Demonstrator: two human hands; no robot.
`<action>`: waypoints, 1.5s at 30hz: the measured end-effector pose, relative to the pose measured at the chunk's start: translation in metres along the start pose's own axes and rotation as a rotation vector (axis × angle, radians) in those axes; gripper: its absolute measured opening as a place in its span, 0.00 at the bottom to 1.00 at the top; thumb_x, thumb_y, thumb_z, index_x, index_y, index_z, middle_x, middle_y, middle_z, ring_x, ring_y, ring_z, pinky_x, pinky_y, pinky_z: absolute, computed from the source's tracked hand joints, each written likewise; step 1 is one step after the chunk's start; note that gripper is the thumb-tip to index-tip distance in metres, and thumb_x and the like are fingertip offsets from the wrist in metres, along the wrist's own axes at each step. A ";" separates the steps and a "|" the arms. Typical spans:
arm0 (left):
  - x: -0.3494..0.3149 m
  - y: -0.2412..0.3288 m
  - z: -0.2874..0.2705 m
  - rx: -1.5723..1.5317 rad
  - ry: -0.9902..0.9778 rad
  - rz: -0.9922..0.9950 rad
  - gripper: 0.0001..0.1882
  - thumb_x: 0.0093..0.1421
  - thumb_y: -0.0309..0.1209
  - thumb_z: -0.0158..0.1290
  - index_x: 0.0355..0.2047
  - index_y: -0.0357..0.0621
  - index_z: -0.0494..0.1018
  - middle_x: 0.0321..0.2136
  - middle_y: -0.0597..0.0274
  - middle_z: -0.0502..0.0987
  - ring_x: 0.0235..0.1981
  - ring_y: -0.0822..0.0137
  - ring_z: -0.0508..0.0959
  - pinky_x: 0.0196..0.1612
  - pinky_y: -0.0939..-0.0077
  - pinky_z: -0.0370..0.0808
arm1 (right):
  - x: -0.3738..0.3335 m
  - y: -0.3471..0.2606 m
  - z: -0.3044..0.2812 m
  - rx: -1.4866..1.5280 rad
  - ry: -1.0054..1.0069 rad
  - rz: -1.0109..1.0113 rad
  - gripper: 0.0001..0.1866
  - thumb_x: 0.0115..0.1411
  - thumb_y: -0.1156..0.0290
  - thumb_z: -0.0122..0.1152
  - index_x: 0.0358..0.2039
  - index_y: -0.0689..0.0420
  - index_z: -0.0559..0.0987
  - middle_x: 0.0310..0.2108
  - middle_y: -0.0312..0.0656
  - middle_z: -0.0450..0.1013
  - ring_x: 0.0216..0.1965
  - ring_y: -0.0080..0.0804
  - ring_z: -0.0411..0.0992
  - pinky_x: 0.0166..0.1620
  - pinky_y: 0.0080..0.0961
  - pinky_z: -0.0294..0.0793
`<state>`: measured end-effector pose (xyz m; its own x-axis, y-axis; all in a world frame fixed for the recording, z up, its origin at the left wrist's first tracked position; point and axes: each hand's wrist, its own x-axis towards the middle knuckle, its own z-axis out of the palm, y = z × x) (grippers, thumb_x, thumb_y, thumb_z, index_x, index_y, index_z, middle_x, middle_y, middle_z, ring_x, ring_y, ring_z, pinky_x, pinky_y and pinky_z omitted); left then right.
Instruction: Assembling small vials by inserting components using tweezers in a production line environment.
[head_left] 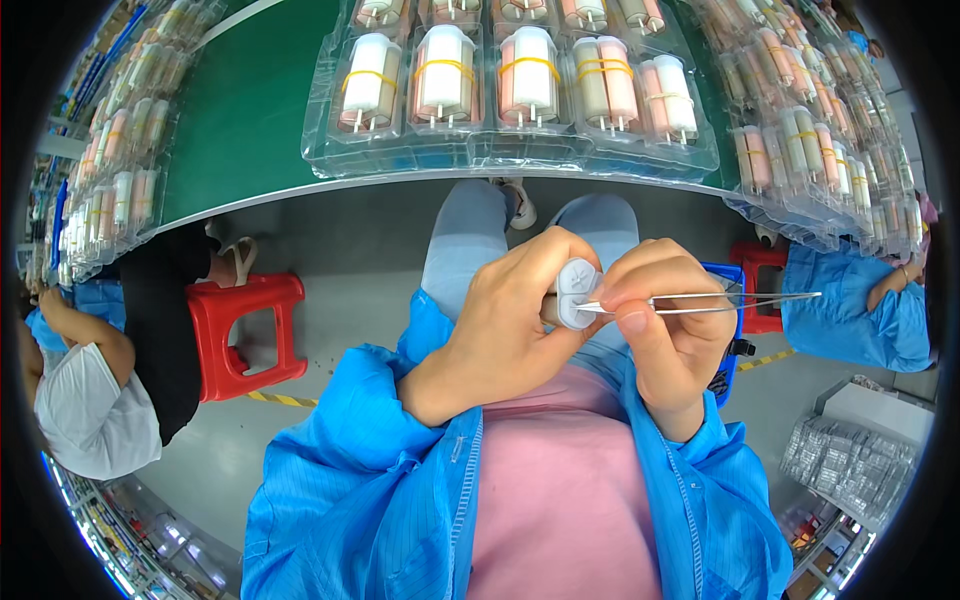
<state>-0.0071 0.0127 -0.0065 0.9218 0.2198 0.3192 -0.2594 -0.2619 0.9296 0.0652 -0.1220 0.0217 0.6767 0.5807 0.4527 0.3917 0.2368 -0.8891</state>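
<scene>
Above my lap, my left hand (pixel 510 310) is closed around a small part whose pale grey end (pixel 577 280) is shaped like two joined rounds. The rest of that part is mostly hidden by my fingers. My right hand (pixel 672 315) pinches a pair of thin metal tweezers (pixel 735 300). Their narrow tip rests at the lower round of the grey end, and the two metal arms stretch out to the right past my fingers. I cannot make out whether the tip grips anything.
Ahead on the green table (pixel 240 110) stands a clear plastic tray (pixel 430 152) of paired white, pink and grey cylinders with yellow bands. More filled trays are stacked left and right. Red stools (pixel 245 330) and co-workers (pixel 95 390) are at both sides; a blue crate (pixel 735 345) is beside my right hand.
</scene>
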 end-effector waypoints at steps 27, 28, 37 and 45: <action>0.002 0.002 -0.006 0.552 -0.034 0.126 0.17 0.41 0.20 0.58 0.32 0.41 0.66 0.26 0.56 0.70 0.29 0.53 0.73 0.27 0.62 0.70 | 0.011 -0.015 0.002 -0.481 -0.213 -0.127 0.05 0.46 0.80 0.64 0.26 0.62 0.78 0.25 0.43 0.73 0.24 0.36 0.70 0.29 0.28 0.68; 0.003 0.002 -0.006 0.551 -0.029 0.121 0.17 0.41 0.20 0.58 0.32 0.41 0.66 0.26 0.56 0.70 0.29 0.53 0.73 0.27 0.62 0.69 | 0.010 -0.014 0.001 -0.417 -0.176 -0.083 0.05 0.46 0.80 0.64 0.26 0.62 0.78 0.25 0.43 0.73 0.25 0.36 0.71 0.29 0.27 0.68; 0.005 0.009 -0.005 0.346 0.095 0.100 0.14 0.45 0.23 0.65 0.30 0.41 0.70 0.24 0.57 0.71 0.24 0.56 0.74 0.25 0.68 0.69 | -0.002 -0.003 -0.019 0.014 0.213 0.001 0.09 0.56 0.71 0.59 0.32 0.65 0.76 0.30 0.46 0.72 0.31 0.27 0.68 0.35 0.20 0.67; 0.004 0.009 -0.004 0.340 0.108 0.097 0.14 0.45 0.23 0.65 0.30 0.40 0.70 0.24 0.57 0.71 0.23 0.58 0.74 0.24 0.70 0.69 | -0.008 0.000 -0.014 0.074 0.199 0.072 0.10 0.56 0.72 0.60 0.34 0.65 0.75 0.30 0.47 0.71 0.31 0.26 0.68 0.35 0.20 0.67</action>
<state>-0.0067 0.0146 0.0042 0.8572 0.2715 0.4377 -0.2175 -0.5796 0.7854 0.0684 -0.1379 0.0191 0.8138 0.4349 0.3856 0.2958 0.2611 -0.9189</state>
